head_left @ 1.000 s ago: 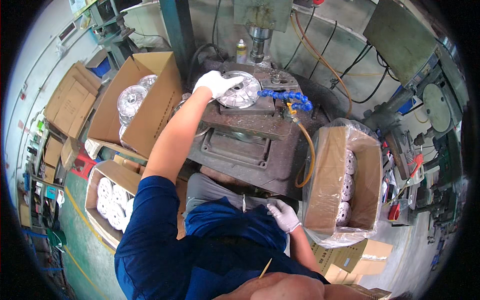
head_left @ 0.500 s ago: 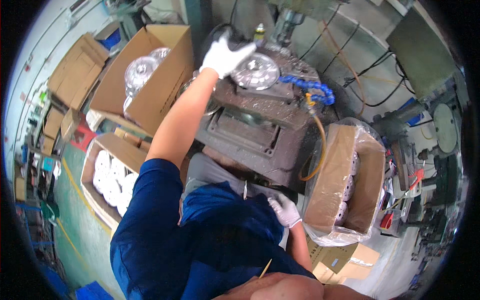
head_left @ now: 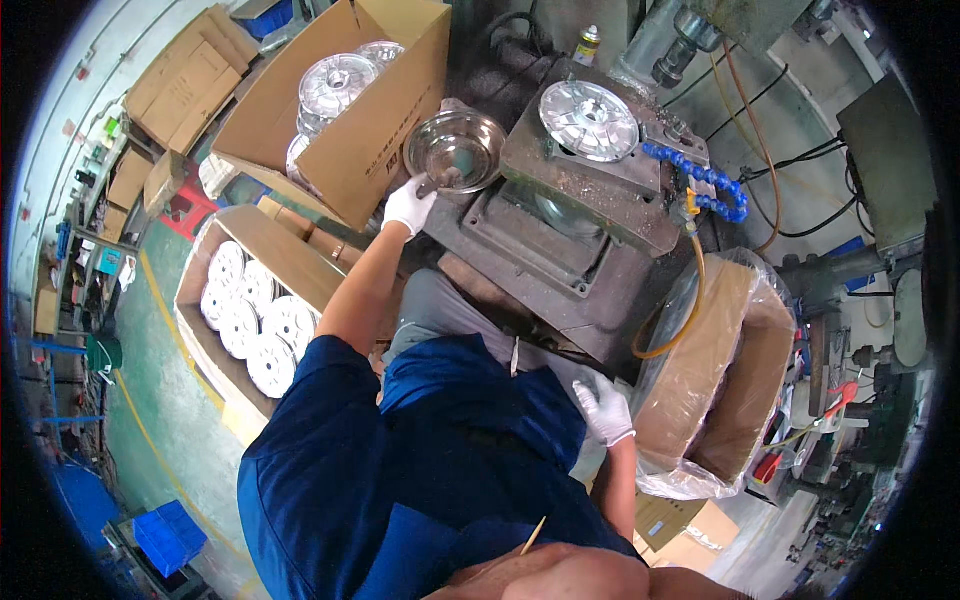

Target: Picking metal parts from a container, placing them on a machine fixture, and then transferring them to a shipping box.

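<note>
My left hand (head_left: 408, 207), in a white glove, is at the near left rim of a round shiny metal bowl (head_left: 430, 135). Its fingers are bent in at that rim and look closed on it. A silvery round cast disc (head_left: 590, 120) with a raised hub lies flat on the machine's block, beyond and to the right of the bowl. My right hand (head_left: 603, 411), also gloved, lies by my right thigh with its fingers stretched out and nothing in them.
Left, a tall carton (head_left: 375, 165) holds shiny discs; a lower carton (head_left: 190, 290) holds several pale holed discs. A plastic-lined carton (head_left: 690, 360) stands right. A blue jointed hose (head_left: 700, 180) reaches toward the machine block (head_left: 540, 170). A spray can (head_left: 587, 46) stands behind.
My left hand has drawn back from beside the disc to the bowl's rim. The view has shifted, so the machine sits farther right. My right hand stays by my thigh.
</note>
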Demonstrator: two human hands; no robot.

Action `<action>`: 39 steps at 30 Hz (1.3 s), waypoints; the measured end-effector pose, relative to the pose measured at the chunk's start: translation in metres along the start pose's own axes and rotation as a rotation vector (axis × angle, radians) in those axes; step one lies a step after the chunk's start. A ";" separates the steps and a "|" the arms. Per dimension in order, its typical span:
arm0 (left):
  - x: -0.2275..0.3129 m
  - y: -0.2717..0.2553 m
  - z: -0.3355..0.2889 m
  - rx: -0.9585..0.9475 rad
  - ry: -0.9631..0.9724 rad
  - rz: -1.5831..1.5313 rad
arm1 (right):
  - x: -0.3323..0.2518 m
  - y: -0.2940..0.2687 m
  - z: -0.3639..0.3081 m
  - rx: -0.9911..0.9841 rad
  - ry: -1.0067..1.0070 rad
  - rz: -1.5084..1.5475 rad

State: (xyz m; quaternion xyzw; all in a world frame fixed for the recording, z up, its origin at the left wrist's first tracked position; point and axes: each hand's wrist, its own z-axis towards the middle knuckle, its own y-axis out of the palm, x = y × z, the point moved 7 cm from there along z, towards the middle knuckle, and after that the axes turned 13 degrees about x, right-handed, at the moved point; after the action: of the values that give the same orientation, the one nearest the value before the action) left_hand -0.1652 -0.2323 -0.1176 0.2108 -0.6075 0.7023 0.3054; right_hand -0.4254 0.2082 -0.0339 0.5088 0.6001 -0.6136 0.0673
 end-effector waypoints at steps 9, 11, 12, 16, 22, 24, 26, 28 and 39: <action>0.042 -0.024 0.016 0.039 0.127 -0.379 | 0.005 0.007 -0.016 0.031 -0.027 -0.081; 0.052 -0.028 0.007 -0.031 0.213 -0.188 | -0.004 0.006 -0.020 0.013 -0.063 -0.102; 0.045 -0.023 0.006 -0.078 0.122 -0.310 | -0.003 0.004 -0.019 0.034 -0.055 -0.096; 0.063 -0.036 -0.007 -0.104 0.124 -0.310 | 0.006 0.005 -0.019 0.018 -0.040 -0.133; 0.098 -0.104 -0.029 -0.029 0.250 -0.239 | 0.004 0.003 -0.019 0.022 -0.078 -0.181; 0.106 -0.138 -0.033 -0.022 0.101 -0.340 | 0.000 0.002 -0.018 0.019 -0.109 -0.195; 0.129 -0.174 -0.035 0.009 0.097 -0.436 | -0.001 0.003 -0.016 -0.025 -0.100 -0.194; 0.164 -0.196 -0.036 0.030 0.144 -0.555 | -0.001 0.003 -0.015 -0.009 -0.101 -0.215; 0.340 -0.151 -0.039 -0.152 0.490 -0.622 | 0.001 0.006 -0.026 -0.025 -0.042 -0.235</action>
State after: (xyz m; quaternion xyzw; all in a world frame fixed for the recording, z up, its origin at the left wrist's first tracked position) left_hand -0.3052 -0.1239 0.2113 0.1877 -0.4741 0.5590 0.6539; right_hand -0.4070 0.2281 -0.0323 0.4210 0.6616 -0.6203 0.0135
